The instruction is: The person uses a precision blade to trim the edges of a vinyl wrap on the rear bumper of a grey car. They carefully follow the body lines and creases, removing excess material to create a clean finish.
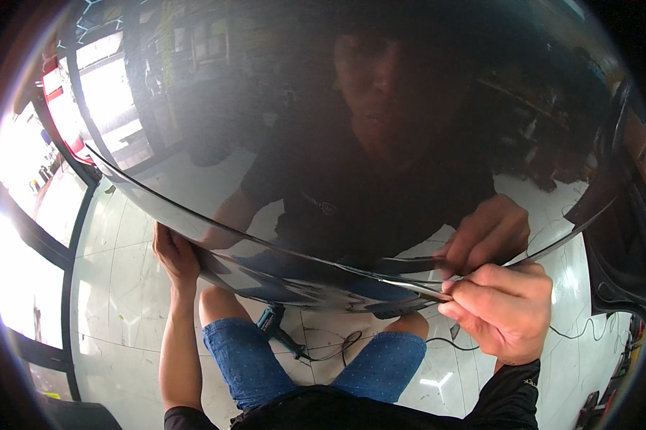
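Note:
A large, glossy dark car panel (pixel 215 150) fills the upper part of the head view, curving toward me and mirroring my arms and the room. Along its lower edge runs a thin shiny strip (pixel 402 285), whose material I cannot make out. At the right end of that strip, my right hand (pixel 505 308) is closed, with thumb and fingers pinching it against the edge. My left hand (pixel 175 254) grips the panel's underside at the left, its fingers partly hidden behind the edge.
A teal heat gun (pixel 283 333) lies on the tiled floor (pixel 122 315) between my knees, its black cord (pixel 344 351) trailing right. Large bright windows (pixel 22 236) line the left. A dark part (pixel 616 251) stands at the right, with assorted items (pixel 609 401) below it.

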